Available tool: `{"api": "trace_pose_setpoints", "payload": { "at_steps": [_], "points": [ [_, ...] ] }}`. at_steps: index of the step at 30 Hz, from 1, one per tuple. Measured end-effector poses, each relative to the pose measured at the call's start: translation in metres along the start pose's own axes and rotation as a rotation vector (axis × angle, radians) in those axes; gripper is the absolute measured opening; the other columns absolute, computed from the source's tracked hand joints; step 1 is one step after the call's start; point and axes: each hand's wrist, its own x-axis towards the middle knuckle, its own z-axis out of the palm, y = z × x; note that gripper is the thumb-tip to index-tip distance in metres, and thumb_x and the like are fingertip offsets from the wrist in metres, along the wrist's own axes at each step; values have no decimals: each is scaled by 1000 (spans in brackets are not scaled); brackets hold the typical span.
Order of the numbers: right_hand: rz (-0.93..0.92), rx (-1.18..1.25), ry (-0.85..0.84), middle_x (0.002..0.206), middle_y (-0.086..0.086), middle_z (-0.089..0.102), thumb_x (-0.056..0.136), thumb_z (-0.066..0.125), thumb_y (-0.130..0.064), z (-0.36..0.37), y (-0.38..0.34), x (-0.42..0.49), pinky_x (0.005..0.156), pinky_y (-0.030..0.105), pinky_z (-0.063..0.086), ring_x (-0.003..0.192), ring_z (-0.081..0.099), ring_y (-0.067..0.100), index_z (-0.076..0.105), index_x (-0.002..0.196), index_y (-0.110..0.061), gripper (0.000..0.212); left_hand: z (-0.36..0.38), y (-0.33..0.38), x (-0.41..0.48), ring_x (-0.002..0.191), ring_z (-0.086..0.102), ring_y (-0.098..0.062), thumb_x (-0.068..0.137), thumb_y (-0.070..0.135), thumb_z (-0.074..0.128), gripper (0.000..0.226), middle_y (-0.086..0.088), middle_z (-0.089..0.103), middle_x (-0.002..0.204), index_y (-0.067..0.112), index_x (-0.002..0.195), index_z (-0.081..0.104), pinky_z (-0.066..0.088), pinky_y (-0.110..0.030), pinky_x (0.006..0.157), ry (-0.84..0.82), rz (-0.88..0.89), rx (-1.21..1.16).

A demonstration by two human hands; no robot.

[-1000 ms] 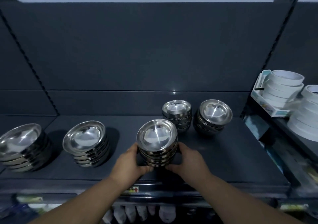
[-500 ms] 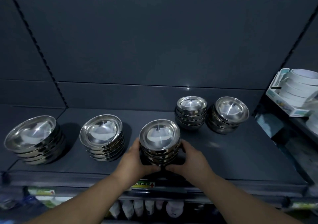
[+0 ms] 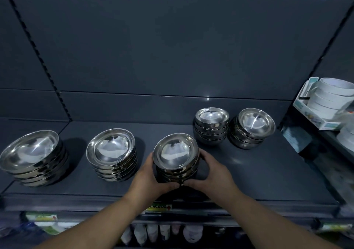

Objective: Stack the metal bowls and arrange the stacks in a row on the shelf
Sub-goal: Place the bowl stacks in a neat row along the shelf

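Both hands' grip (image 3: 177,185) wraps shiny steel bowl stack (image 3: 175,153), rims nested, slightly tilted.

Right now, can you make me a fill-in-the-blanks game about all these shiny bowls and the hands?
1. There are ___ stacks of metal bowls on the shelf.
2. Both the left hand and the right hand have their grip on the ___ stack of the front row.
3. The two back stacks stand to the ___ of the held stack.
4. The white rolls sit at the far ___ edge of the view.

Missing words: five; right-hand; right; right
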Motion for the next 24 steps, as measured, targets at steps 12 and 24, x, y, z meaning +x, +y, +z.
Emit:
{"api": "trace_pose_setpoints", "payload": {
  "at_steps": [12,24],
  "points": [
    [4,51,-2,140,-25,47,54,87,-52,1,0,0,111,27,37,131,38,-7,33,143,-41,105,0,7,-2,94,41,37,55,15,92,96,33,51,108,43,125,33,32,9,75,41,4,-165],
    [14,44,31,133,-25,50,63,86,-44,1,-2,-3,103,14,35,122,42,-10,37,140,-40,91,-8,14,4,121,42,4,53,23,93,120,28,47,124,36,147,20,33,-14,97,-5,-24,-140]
  ]
}}
